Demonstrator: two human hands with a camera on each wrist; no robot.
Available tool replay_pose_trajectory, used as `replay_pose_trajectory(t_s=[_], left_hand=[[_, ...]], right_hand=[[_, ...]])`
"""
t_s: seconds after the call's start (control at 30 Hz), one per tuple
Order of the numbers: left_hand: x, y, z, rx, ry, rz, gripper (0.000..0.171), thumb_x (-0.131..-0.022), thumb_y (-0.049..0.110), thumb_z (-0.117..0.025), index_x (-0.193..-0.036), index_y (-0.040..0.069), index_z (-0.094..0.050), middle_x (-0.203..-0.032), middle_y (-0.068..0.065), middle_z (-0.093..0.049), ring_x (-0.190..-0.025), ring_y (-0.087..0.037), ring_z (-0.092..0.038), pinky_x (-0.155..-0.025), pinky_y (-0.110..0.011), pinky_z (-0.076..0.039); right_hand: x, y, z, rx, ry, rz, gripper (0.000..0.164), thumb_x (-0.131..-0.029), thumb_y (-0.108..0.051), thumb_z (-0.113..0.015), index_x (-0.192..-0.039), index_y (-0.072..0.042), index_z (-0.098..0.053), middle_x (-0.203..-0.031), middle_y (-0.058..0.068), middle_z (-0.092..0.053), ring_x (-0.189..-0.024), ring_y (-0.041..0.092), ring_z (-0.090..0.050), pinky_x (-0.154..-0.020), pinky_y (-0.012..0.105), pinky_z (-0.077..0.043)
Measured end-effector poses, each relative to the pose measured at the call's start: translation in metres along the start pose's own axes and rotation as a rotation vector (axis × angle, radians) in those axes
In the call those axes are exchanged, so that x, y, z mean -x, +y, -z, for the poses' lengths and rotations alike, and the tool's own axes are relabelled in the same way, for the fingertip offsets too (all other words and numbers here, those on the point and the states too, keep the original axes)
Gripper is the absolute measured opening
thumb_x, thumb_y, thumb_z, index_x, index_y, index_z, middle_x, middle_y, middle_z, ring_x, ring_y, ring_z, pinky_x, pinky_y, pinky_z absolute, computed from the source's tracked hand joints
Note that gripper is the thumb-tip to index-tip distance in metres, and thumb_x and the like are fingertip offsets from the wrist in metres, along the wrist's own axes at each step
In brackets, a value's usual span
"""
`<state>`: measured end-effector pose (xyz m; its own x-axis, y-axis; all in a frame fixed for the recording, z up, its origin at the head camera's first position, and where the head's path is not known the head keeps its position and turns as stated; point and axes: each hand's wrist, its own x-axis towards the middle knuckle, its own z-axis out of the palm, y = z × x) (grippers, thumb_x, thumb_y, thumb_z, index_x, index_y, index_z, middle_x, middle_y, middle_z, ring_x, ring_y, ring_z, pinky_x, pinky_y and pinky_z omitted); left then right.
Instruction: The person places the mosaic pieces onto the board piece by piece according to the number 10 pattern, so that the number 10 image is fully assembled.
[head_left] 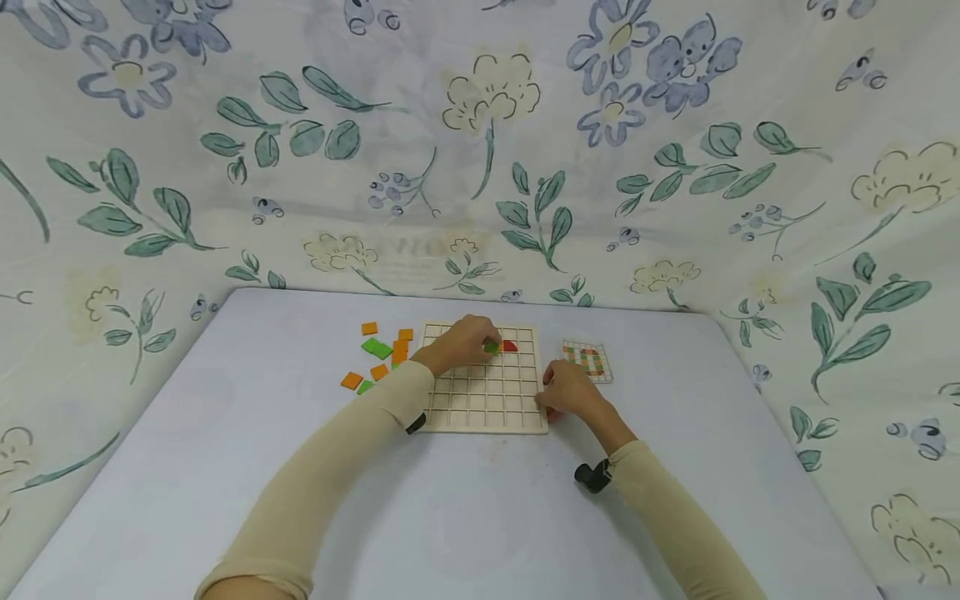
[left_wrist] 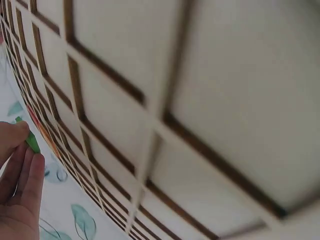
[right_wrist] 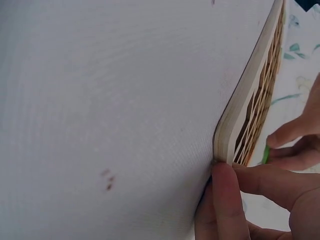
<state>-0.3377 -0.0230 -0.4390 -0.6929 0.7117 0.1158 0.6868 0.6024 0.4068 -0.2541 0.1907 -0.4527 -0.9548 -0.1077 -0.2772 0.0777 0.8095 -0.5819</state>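
Observation:
My left hand (head_left: 467, 340) is over the far part of a wooden grid board (head_left: 487, 402), pinching a green tile (left_wrist: 33, 143) between thumb and fingertips. Just right of that tile, a red piece (head_left: 510, 346) with a curved edge sits in the grid. At the board's right edge, my right hand (head_left: 568, 390) grips the frame near the corner, thumb on the upper side and a finger against the side wall (right_wrist: 226, 142). Most of the grid squares in front of my left hand hold nothing.
Loose orange tiles (head_left: 352, 381) and green tiles (head_left: 372, 344) lie left of the board, partly hidden by my left forearm. A patterned card (head_left: 588, 360) with coloured squares lies right of it. The white table (head_left: 480, 517) meets a flowered cloth (head_left: 480, 208) at the back.

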Motion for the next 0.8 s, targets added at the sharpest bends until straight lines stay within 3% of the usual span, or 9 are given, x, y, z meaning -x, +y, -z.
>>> replay_pose_trajectory(t_s=[0.23,0.5,0.8], left_hand=[[-0.013,0.009,-0.016,0.022,-0.016,0.018,0.023,-0.085,0.004,-0.073,-0.108,0.001,-0.073,-0.105,-0.009,-0.068,-0.099,-0.022,-0.062,-0.089,-0.033,-0.049],[-0.021,0.013,-0.018,0.009,-0.044,0.046,0.02,-0.085,0.003,-0.073,-0.105,0.003,-0.075,-0.106,-0.007,-0.07,-0.102,-0.021,-0.063,-0.089,-0.033,-0.051],[-0.028,0.012,-0.022,0.048,-0.035,0.016,0.008,-0.083,-0.001,-0.073,-0.084,0.005,-0.078,-0.087,0.0,-0.069,-0.088,-0.015,-0.062,-0.083,-0.03,-0.052]], right_hand=[[-0.002,-0.002,0.001,-0.002,0.008,0.015,0.025,-0.083,-0.009,-0.073,-0.1,0.004,-0.059,-0.065,0.006,-0.064,-0.052,0.015,-0.065,-0.053,0.027,-0.051],[-0.003,-0.003,0.001,-0.01,0.012,0.015,0.025,-0.083,-0.009,-0.073,-0.099,0.003,-0.059,-0.065,0.007,-0.065,-0.052,0.016,-0.065,-0.055,0.028,-0.052],[-0.004,-0.002,0.0,-0.031,0.008,-0.011,0.025,-0.083,-0.009,-0.074,-0.098,0.003,-0.058,-0.065,0.008,-0.065,-0.051,0.017,-0.066,-0.054,0.028,-0.052]])
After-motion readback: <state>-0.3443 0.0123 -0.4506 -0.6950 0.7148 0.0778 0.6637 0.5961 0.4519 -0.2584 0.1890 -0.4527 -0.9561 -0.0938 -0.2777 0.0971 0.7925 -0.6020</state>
